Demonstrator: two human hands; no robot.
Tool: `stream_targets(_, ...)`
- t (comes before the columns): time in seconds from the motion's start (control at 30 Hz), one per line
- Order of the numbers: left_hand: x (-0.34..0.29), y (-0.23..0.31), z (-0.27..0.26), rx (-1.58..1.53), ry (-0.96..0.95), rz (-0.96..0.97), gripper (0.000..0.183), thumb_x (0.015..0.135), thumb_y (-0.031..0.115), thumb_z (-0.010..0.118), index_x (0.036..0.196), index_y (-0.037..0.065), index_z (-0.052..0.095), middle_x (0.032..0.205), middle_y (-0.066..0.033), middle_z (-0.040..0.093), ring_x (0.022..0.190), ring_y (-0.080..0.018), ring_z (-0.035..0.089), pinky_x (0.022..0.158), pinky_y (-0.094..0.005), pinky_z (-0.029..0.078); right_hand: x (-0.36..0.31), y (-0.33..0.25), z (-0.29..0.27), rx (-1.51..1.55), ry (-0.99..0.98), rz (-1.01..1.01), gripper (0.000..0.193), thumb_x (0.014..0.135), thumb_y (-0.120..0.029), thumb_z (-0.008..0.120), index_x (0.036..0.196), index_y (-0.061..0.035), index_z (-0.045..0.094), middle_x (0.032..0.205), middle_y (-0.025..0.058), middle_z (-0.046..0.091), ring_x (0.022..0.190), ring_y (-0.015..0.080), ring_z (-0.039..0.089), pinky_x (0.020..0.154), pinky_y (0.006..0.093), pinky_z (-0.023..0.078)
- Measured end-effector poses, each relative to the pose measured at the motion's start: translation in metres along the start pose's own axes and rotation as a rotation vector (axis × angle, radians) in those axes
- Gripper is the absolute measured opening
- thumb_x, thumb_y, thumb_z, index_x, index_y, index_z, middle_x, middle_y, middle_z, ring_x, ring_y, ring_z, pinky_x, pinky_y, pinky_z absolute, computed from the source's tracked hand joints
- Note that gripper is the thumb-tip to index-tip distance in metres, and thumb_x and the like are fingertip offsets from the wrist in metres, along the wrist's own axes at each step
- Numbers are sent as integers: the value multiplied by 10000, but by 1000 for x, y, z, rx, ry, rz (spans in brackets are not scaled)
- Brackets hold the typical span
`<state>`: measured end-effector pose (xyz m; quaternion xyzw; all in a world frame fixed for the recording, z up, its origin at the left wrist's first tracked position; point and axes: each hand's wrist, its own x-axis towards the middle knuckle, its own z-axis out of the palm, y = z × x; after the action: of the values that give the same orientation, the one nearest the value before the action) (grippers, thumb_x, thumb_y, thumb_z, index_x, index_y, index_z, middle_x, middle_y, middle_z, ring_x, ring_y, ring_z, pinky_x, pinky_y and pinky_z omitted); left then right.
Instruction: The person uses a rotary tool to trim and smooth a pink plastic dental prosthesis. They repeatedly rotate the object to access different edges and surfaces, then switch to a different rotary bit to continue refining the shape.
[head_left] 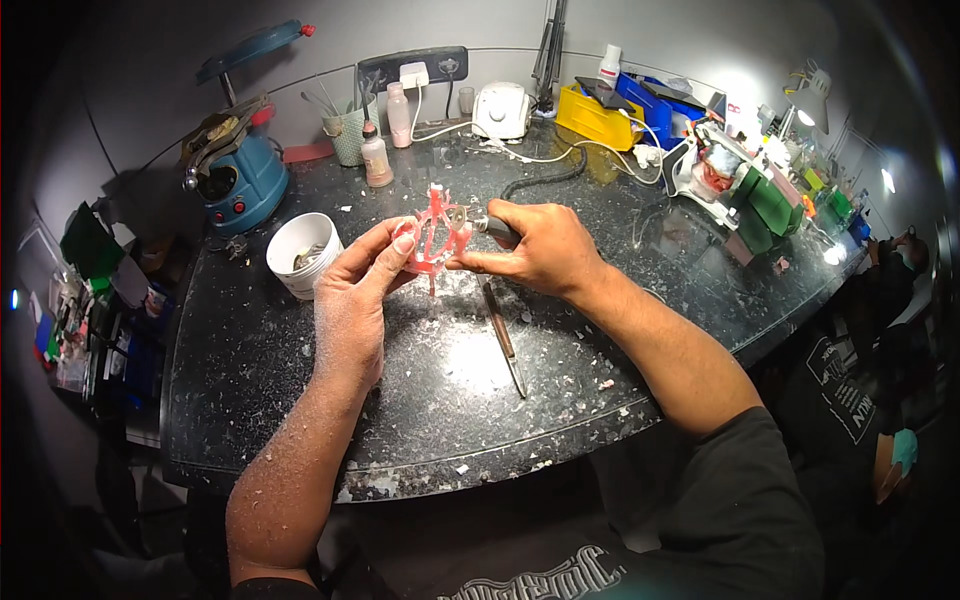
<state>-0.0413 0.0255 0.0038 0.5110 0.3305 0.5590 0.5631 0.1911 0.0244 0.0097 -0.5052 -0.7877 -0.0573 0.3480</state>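
Above the middle of the bench, my left hand pinches a pink and clear piece that looks like a denture framework, with thin bars sticking up and down. Its fingers and wrist are covered in pale dust. My right hand is wrapped round a dark rotary handpiece, whose small round disc meets or nearly meets the piece's right side; contact cannot be made out. The right thumb reaches to the piece's lower right edge. On the bench below lies a wooden-handled spatula or knife.
A white tub stands left of my hands, near a blue machine. Behind are a dropper bottle, a tool cup, a white control box and a yellow bin. Scraps litter the black bench. Another person is at right.
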Motion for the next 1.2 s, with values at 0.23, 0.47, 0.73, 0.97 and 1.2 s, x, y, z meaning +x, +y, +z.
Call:
stream_targets(0.23,0,1,2,3,6,10,290,980,130,707,1246,15,702,1144,-111,742,991,-141,714,916,-310,593,1,-3,-3,15,-87,83,561,827,-651,734,844,-96,655,693,121,689,709,350,721,641,464,562)
stream_targets(0.47,1,-1,-1,17,-3,24,286,979,130,708,1243,19,704,1146,-107,743,1003,-137,710,922,-312,591,2,-4,-4,-2,-111,78,559,831,-655,729,853,-99,667,681,119,689,700,351,720,636,461,563)
stream_targets(0.73,0,0,1,11,-7,29,279,979,132,708,1239,30,711,1146,-99,743,999,-131,707,920,-309,587,0,-1,0,32,-59,37,556,805,-595,799,811,-73,607,622,103,615,596,303,654,559,412,505)
stream_targets(0.97,0,1,1,35,0,24,276,981,145,709,1233,33,714,1138,-94,746,989,-125,705,926,-305,581,2,-4,-4,17,-141,94,592,825,-687,722,882,-99,700,670,114,693,674,332,724,628,448,567)
stream_targets(1.2,-1,2,0,21,-17,5,334,968,198,734,1238,6,692,1165,-109,722,1061,-176,695,994,-394,568,1,-2,-2,21,-133,93,583,826,-681,721,859,-100,694,658,118,686,668,342,719,622,452,563)
